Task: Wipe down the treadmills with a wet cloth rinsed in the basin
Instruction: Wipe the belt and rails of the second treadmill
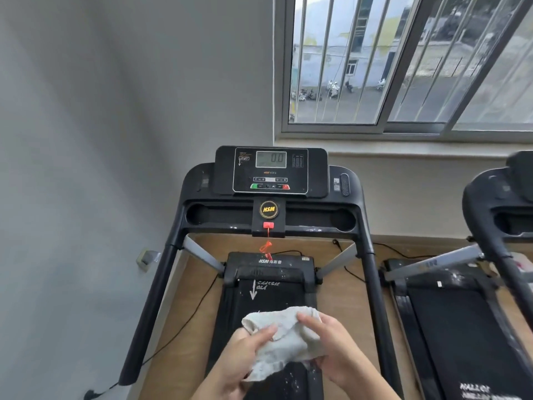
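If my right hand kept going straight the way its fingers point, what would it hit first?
The cloth that your right hand grips. Past it, probably the treadmill belt, though depth is unclear.

The head view looks forward and down, close above the treadmill point(271, 215) facing a window point(403, 67).

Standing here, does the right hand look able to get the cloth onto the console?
Probably yes: the right hand grips the cloth over the belt, and only open air lies between it and the console ahead.
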`<state>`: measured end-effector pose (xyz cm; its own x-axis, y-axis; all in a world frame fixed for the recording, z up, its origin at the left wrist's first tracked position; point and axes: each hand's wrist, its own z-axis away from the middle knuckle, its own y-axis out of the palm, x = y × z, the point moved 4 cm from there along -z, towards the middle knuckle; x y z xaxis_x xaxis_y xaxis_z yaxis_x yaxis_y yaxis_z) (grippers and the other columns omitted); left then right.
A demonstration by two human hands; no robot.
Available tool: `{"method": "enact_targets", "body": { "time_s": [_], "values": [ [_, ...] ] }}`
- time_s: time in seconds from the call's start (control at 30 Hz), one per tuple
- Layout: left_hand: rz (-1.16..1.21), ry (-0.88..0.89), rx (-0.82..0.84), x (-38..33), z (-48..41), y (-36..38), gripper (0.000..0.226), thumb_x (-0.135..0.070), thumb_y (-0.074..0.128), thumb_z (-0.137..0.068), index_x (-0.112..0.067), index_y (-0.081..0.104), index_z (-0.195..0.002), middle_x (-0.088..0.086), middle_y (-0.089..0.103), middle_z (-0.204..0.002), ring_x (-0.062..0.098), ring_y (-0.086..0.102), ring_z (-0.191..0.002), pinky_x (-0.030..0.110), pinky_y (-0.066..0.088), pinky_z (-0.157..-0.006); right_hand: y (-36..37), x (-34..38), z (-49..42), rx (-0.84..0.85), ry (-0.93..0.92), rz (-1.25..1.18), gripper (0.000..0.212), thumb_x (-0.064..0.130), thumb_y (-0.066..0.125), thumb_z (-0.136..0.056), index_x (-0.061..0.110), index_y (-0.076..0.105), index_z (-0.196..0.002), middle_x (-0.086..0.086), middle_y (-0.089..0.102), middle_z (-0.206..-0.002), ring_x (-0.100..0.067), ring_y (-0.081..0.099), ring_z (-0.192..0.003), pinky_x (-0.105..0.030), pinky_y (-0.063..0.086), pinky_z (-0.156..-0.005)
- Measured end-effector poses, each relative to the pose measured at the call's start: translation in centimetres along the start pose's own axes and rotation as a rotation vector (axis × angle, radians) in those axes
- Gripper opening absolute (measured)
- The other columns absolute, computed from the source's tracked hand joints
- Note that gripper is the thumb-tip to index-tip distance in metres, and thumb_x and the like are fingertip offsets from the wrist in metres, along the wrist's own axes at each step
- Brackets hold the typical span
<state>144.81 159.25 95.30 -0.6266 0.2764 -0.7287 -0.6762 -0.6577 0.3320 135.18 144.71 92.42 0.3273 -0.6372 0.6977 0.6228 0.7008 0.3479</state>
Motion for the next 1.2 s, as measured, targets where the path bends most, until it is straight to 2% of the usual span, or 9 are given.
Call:
{"method": "enact_targets", "body": {
  "time_s": [0.13,0.23,0.5,0.57,0.63,0.77,0.93,1.07,1.2],
  "values": [
    [0.122,0.033,0.104,-1.1,1.3,-1.0,0.042,0.004,0.058,-0.092,0.004,0.059,-0.134,0.027,0.068,-0.128,0.04,0.068,-0.117,0.038,0.061,-0.087,-0.2,3.3,1.6,-0.029,-0.18,0.068,0.045,0.022,0.074,-0.087,-0.002,0.069,-0.124,-0.023,0.077,-0.114,-0.038,0.075,-0.102,-0.049,0.057,-0.094],
    [0.124,0.068,-0.011,-0.4,1.2,-1.6,0.029,-0.005,0.049,-0.105,0.001,0.066,-0.127,0.023,0.074,-0.118,0.034,0.074,-0.108,0.033,0.063,-0.079,0.5,5.0,3.8,0.098,-0.261,0.08,0.038,0.02,0.071,-0.097,0.011,0.066,-0.133,-0.021,0.074,-0.124,-0.043,0.072,-0.114,-0.055,0.053,-0.103],
    [0.264,-0.039,-0.156,2.8,0.5,-2.8,0.048,-0.042,0.059,-0.097,0.002,0.069,-0.115,0.024,0.069,-0.119,0.038,0.067,-0.109,0.045,0.054,-0.087,0.2,2.3,3.8,0.028,-0.126,0.323,0.04,-0.004,0.051,-0.099,0.018,0.083,-0.107,-0.019,0.079,-0.11,-0.029,0.074,-0.095,-0.039,0.052,-0.079],
    [0.293,0.05,-0.242,2.9,0.6,-4.0,0.049,-0.044,0.06,-0.095,0.003,0.062,-0.109,0.023,0.067,-0.114,0.041,0.065,-0.101,0.046,0.052,-0.082,-0.3,2.1,3.7,0.003,-0.157,0.314,0.036,-0.001,0.051,-0.1,0.015,0.082,-0.107,-0.019,0.078,-0.112,-0.028,0.073,-0.096,-0.038,0.052,-0.08],
    [0.359,0.122,-0.3,2.5,0.9,-4.9,0.058,-0.047,0.042,-0.106,0.004,0.062,-0.124,0.032,0.064,-0.127,0.045,0.064,-0.111,0.05,0.052,-0.091,-0.5,2.2,4.0,0.004,-0.169,0.276,0.03,0.006,0.053,-0.104,0.014,0.081,-0.111,-0.016,0.078,-0.116,-0.029,0.073,-0.102,-0.039,0.053,-0.081],
    [0.46,0.119,-0.218,1.0,1.9,-3.7,0.068,-0.063,0.034,-0.105,-0.013,0.08,-0.108,0.027,0.07,-0.122,0.039,0.07,-0.111,0.048,0.054,-0.093,-0.8,3.3,5.7,-0.028,-0.253,0.092,0.028,0.018,0.055,-0.105,0.009,0.082,-0.108,-0.015,0.078,-0.108,-0.03,0.07,-0.086,-0.035,0.054,-0.059],
    [0.493,0.021,-0.219,1.0,2.2,-2.0,0.073,-0.065,0.044,-0.1,-0.004,0.072,-0.127,0.028,0.067,-0.129,0.042,0.066,-0.121,0.056,0.042,-0.115,-0.6,0.7,5.0,-0.101,-0.18,0.122,0.041,0.039,0.062,-0.09,0.004,0.079,-0.103,-0.025,0.078,-0.104,-0.035,0.075,-0.087,-0.045,0.054,-0.077],
    [0.351,0.021,-0.27,1.2,2.3,-2.0,0.05,-0.041,0.06,-0.087,0.003,0.073,-0.107,0.021,0.073,-0.098,0.03,0.072,-0.087,0.039,0.052,-0.078,0.4,-1.4,3.9,-0.049,-0.04,0.062,0.038,0.028,0.062,-0.096,-0.005,0.075,-0.109,-0.024,0.077,-0.105,-0.027,0.071,-0.078,-0.033,0.052,-0.062],
    [0.339,0.126,-0.213,-0.6,3.1,-2.6,0.034,-0.038,0.065,-0.084,-0.007,0.079,-0.09,0.018,0.068,-0.098,0.03,0.065,-0.091,0.037,0.051,-0.072,-0.9,0.6,4.3,0.034,-0.179,-0.065,0.072,0.045,0.1,-0.053,0.001,0.078,-0.105,-0.023,0.073,-0.108,-0.028,0.069,-0.09,-0.038,0.057,-0.075]
  ]
}}
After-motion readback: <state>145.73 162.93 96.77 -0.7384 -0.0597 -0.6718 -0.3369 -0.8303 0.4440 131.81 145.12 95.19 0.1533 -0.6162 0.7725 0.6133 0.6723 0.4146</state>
